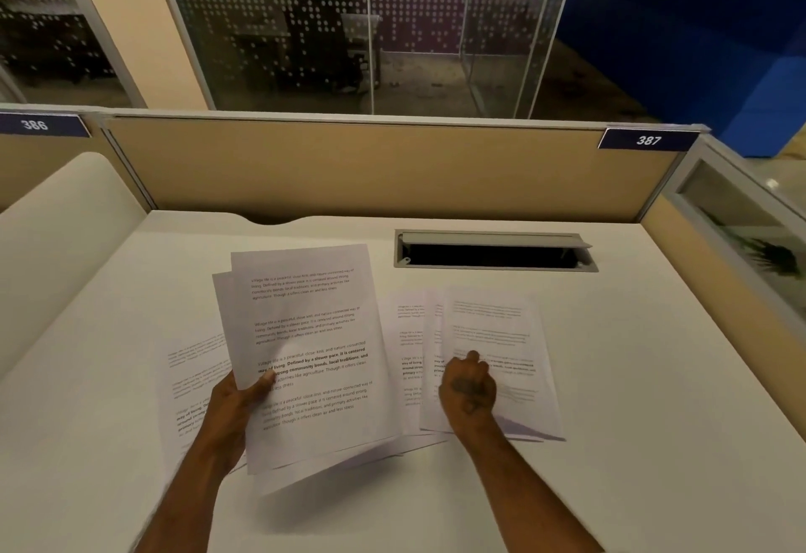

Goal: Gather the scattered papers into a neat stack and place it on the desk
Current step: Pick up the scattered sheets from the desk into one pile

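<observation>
Your left hand (237, 400) grasps a few sheets (305, 356) by their near-left edge, thumb on top, lifting them clear of the worktop (632, 400) at about 10 o'clock from your right hand. Your right hand (469, 389) is curled loosely, fingertips pressing on the fanned pile (493, 343) at 1 o'clock; it pins the paper and grips nothing, as far as you can tell. One more sheet (192, 382) lies flat at 9 o'clock, partly under the lifted ones.

The paper is light, limp and slick, so the lifted sheets will likely sag and slide against each other. The near corner of the pile is raised; take hold there, pinching the whole edge, not one leaf. Square the stack by tapping its long edge on the worktop before you lay it down.

Farther out, at 12 o'clock, a cable hatch (495, 249) stands open; keep loose sheets away from it.
</observation>
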A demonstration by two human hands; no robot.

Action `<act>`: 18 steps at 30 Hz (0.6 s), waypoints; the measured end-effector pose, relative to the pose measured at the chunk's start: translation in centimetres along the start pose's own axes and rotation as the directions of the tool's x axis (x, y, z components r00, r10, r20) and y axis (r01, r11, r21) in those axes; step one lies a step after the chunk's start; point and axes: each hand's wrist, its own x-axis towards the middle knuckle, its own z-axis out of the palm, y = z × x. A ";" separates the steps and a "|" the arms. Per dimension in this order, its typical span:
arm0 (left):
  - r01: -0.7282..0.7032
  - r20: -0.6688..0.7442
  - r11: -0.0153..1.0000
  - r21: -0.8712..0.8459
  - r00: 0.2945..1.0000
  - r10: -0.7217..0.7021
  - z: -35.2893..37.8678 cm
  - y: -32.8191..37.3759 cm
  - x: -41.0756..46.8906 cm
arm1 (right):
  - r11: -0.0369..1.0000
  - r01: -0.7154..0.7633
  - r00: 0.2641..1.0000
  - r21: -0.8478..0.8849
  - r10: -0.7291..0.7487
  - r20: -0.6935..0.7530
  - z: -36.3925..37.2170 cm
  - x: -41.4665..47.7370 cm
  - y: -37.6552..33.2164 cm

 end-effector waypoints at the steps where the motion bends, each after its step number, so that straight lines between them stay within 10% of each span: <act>1: 0.000 -0.005 1.000 0.003 1.000 0.000 -0.1 -0.1 0.1 | 0.999 0.011 0.997 -0.030 -0.009 0.076 -0.3 -0.1 -0.5; 6: 0.003 -0.012 1.000 -0.008 1.000 -0.003 -0.5 0.0 0.3 | 0.905 -0.284 0.956 0.316 0.294 0.019 -1.8 2.6 2.2; 10: -0.005 -0.025 0.999 -0.033 1.000 0.004 -0.7 0.2 0.3 | 0.791 -0.592 0.805 0.157 0.592 0.052 -2.6 4.7 9.7; 18: 0.014 -0.066 0.999 -0.041 0.998 -0.017 -1.3 0.1 0.5 | 0.787 -0.594 0.802 0.169 0.562 0.203 -1.7 6.3 9.6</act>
